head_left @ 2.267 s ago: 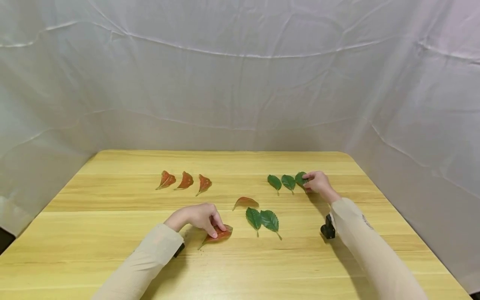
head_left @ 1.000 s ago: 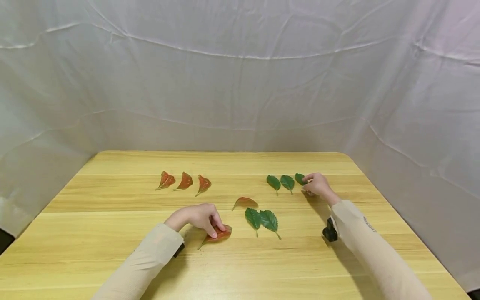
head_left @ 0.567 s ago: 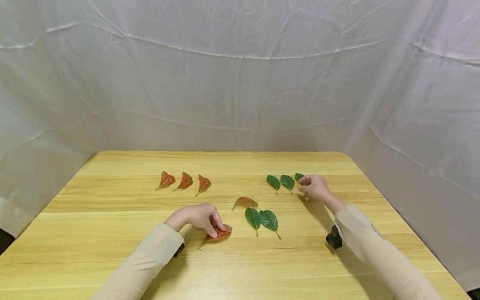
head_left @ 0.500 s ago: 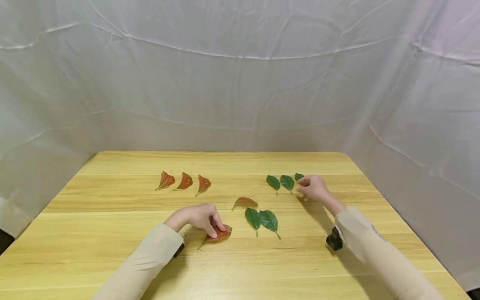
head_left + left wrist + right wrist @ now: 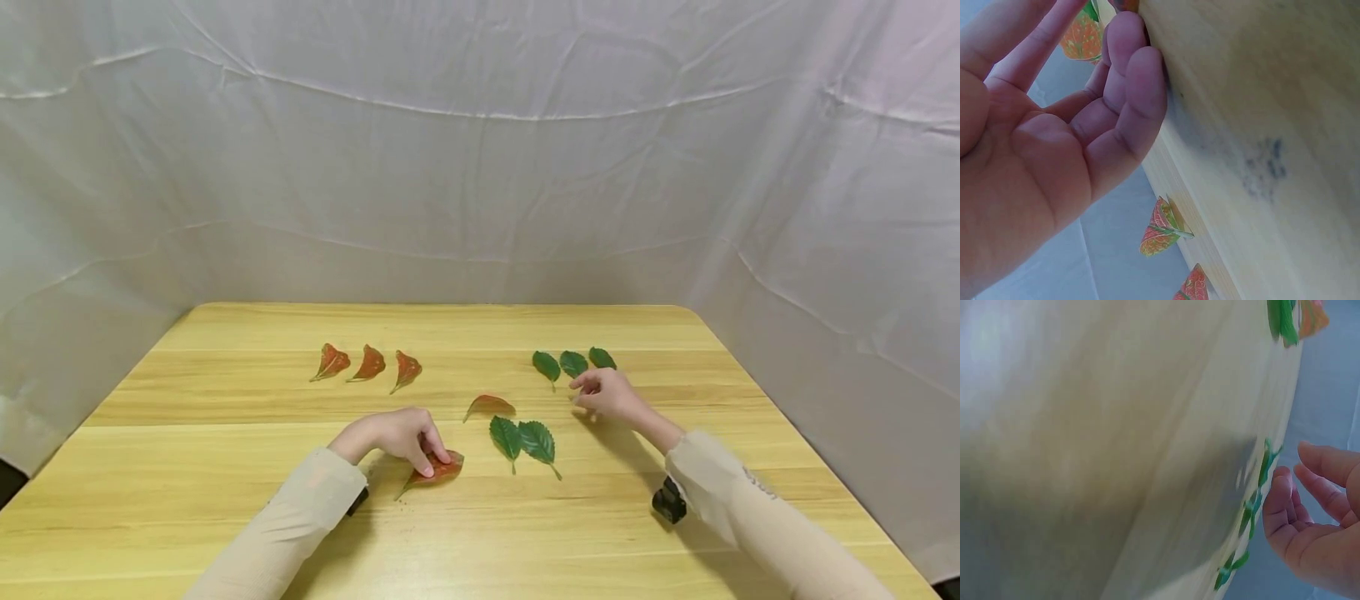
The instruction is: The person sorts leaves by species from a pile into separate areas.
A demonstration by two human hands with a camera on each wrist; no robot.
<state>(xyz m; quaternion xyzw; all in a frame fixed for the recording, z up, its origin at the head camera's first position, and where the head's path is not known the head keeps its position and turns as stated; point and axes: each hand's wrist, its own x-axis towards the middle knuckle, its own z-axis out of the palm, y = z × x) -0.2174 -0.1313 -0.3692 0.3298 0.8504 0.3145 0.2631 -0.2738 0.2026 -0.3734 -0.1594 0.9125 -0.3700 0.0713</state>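
1. Red leaf (image 5: 448,470) on table (image 5: 480,542), pinched by thumb and finger of left hand (image 5: 401,433).
2. Loosely bent, ungripping fingers on right hand (image 5: 609,395), narrow gap, near green leaves (image 5: 573,363).

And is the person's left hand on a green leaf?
No, the left hand has its thumb and fingertip on a red leaf.

The left hand (image 5: 401,435) partly covers a red leaf (image 5: 447,470); the table (image 5: 540,542) is cropped before its near edge; specks (image 5: 1266,167) look blurred.
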